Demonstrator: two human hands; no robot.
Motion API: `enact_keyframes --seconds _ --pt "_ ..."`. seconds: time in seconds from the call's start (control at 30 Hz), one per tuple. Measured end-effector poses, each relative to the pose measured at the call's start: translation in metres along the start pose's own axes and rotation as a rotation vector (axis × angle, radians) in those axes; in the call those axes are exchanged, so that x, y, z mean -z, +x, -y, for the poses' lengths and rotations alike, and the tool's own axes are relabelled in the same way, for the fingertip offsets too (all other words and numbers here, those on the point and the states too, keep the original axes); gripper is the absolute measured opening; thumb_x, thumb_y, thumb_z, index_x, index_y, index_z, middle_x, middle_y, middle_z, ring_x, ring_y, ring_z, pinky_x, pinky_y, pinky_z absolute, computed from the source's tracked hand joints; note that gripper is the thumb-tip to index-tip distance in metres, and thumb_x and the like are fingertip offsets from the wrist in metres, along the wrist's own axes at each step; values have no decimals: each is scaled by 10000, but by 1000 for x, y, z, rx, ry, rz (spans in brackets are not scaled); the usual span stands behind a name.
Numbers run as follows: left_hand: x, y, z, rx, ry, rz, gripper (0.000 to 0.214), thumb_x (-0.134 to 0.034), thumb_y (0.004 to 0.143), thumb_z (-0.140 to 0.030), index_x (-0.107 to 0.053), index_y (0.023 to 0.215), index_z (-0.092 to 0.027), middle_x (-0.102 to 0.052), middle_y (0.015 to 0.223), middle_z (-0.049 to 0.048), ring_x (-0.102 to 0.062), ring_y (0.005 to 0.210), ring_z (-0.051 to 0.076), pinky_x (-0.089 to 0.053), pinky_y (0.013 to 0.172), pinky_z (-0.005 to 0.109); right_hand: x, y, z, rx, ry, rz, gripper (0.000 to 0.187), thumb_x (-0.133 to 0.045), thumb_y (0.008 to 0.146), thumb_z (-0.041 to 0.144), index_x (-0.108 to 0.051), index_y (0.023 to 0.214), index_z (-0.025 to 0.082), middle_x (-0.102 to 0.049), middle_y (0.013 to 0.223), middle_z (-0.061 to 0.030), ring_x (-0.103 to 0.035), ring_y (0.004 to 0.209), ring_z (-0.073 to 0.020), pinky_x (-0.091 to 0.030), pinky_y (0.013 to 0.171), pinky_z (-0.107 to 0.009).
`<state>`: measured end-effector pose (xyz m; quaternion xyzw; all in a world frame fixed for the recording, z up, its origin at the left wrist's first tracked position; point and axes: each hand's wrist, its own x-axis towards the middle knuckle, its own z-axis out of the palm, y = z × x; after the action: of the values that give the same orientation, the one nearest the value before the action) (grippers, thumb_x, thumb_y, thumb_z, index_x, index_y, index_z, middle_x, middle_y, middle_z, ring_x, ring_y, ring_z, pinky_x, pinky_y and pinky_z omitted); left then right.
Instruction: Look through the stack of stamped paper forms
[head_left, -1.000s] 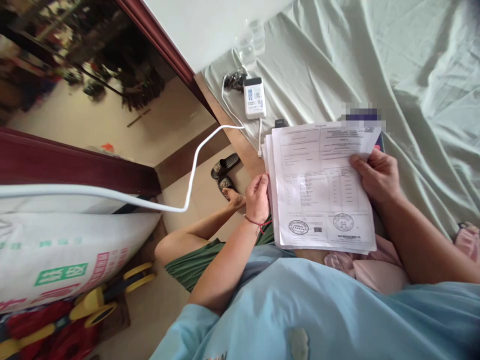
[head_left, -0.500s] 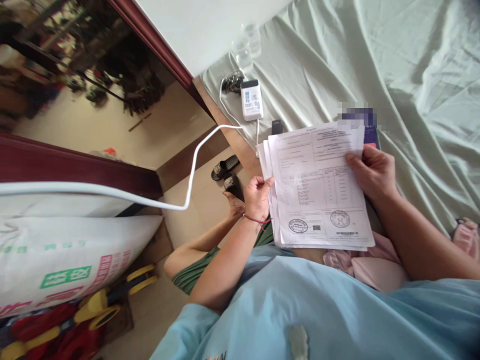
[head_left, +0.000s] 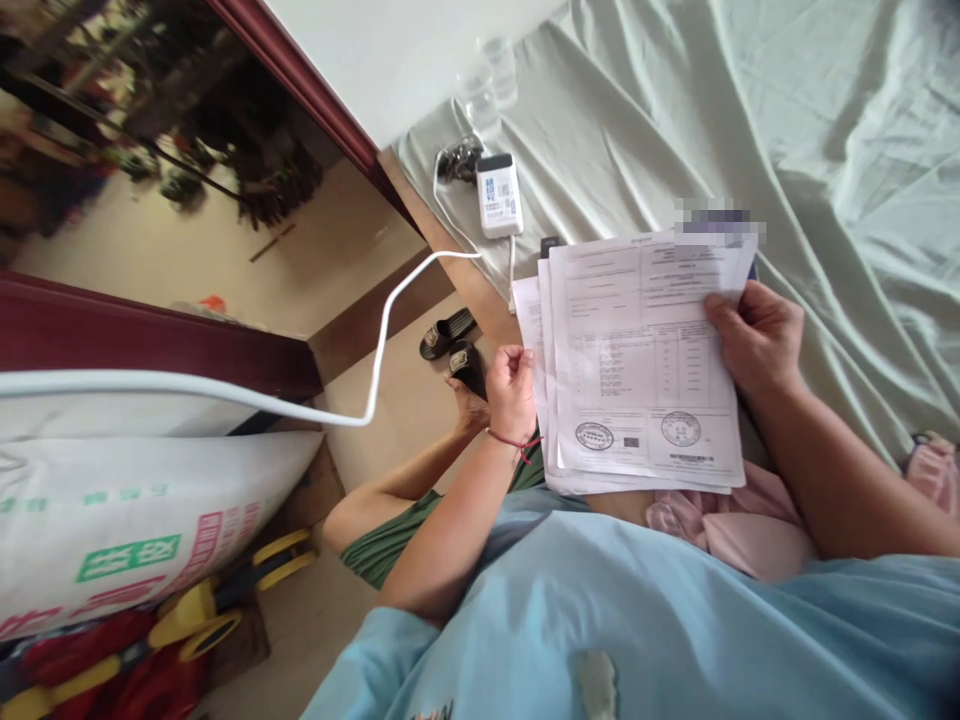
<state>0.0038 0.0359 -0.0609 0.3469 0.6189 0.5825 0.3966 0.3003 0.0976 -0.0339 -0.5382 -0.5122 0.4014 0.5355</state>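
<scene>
A stack of printed paper sheets (head_left: 637,360) with tables and round stamps rests over my lap. My left hand (head_left: 511,392) is closed on the stack's left edge, fingers curled round the sheets. My right hand (head_left: 757,335) grips the right edge, thumb on top of the front sheet. The sheets are fanned slightly, with lower ones showing at the left. A red string circles my left wrist.
A pale green bed sheet (head_left: 825,130) lies ahead. On it sit a white power bank (head_left: 499,195) with a white cable (head_left: 390,320), keys and two clear cups (head_left: 487,85). Black slippers (head_left: 450,340) lie on the floor. A printed sack (head_left: 135,520) is at left.
The top sheet has shifted slightly right and up, exposing more of the sheets under it at the left. Both hands keep their hold on the stack.
</scene>
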Motion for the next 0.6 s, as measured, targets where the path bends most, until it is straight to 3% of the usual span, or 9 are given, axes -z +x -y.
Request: enact_keyframes --seconds 0.33,0.6 --pt "-4 0 -2 -50 -34 -43 286 -758 862 -292 -529 1022 -228 -594 829 -23 -602 793 124 -479 786 257 -5 -1 10 -7 211 4 223 -884 774 430 -806 864 241 -743 762 16 -617 636 -127 -490 627 -281" --pt "-6 -3 -5 -24 -66 -51 370 -784 846 -475 -603 1037 -214 -676 902 11 -650 850 150 -511 836 299 -7 -1 16 -39 285 -34 210 -900 736 379 -840 899 260 -794 808 0 -658 627 -137 -535 645 -293"
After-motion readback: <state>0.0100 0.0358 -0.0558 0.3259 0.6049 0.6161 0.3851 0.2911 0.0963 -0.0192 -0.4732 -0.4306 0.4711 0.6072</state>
